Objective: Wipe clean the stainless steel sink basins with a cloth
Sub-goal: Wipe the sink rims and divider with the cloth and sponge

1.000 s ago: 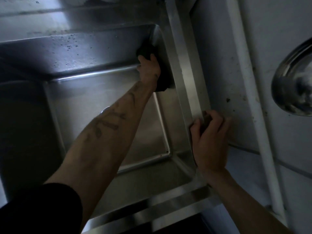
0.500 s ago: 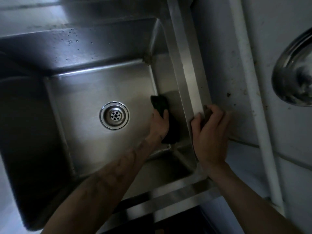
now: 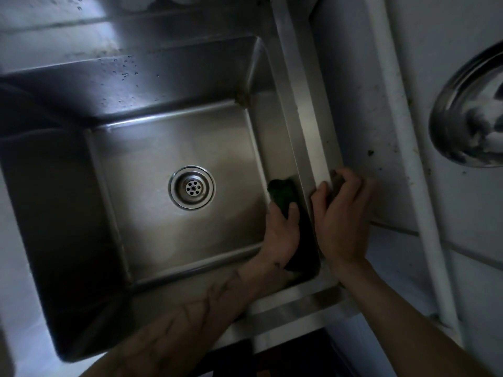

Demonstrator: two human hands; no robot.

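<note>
Dark cloth (image 3: 281, 194) is gripped by the left hand (image 3: 280, 235) and pressed to the basin wall (image 3: 277, 148) right of the drain (image 3: 192, 188), long axis along that wall; bare wall extends ahead of the fingertips. Farther right of the drain, the rim (image 3: 307, 118) is clasped by the right hand (image 3: 343, 221)

free: floor (image 3: 163, 148) around drain (image 3: 192, 188) | blocked: right wall (image 3: 275, 148), cloth (image 3: 281, 193) + left hand (image 3: 280, 235); rim (image 3: 307, 118), right hand (image 3: 343, 221)

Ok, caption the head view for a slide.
Left hand presses a dark cloth to the basin right wall; right hand grips the rim.
</note>
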